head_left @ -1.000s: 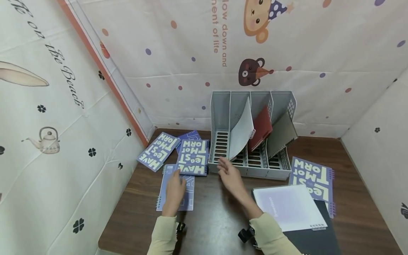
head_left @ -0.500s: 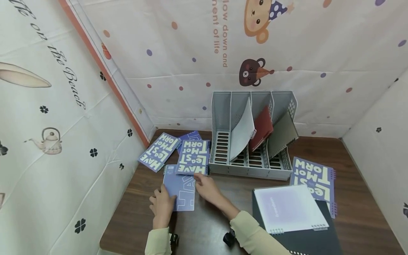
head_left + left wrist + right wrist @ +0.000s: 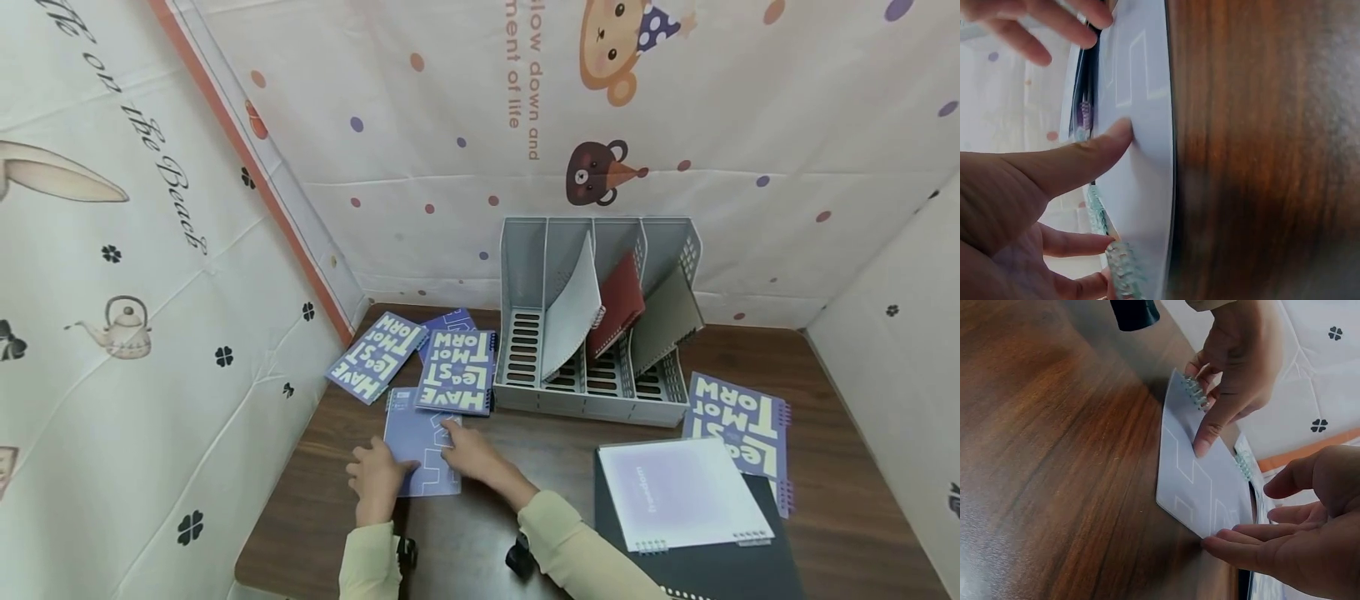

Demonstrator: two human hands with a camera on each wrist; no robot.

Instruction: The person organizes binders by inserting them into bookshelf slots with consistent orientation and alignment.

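A blue-purple spiral notebook [image 3: 422,450] with white outlined letters lies flat on the wooden table. My left hand [image 3: 377,479] grips its left side: in the left wrist view the thumb presses on the cover [image 3: 1141,144] while the fingers bend at the clear spiral binding [image 3: 1124,269]. At the opposite edge, my right hand [image 3: 476,454] touches the notebook with its fingers fairly straight, as the right wrist view also shows, thumb held apart. Just beyond, another lettered notebook [image 3: 456,371] overlaps the top of this one.
Behind stands a grey divided file rack [image 3: 592,407] with a white notebook [image 3: 573,308], a red notebook [image 3: 617,308] and an olive notebook [image 3: 666,321] leaning in it. More lettered notebooks [image 3: 377,357] lie left. At right are a white notebook [image 3: 686,496], a black one [image 3: 720,571] and a purple-lettered one [image 3: 738,417].
My right hand has come left from in front of the rack to the notebook's right edge. My left hand has shifted from over the notebook to its spiral side and taken hold.
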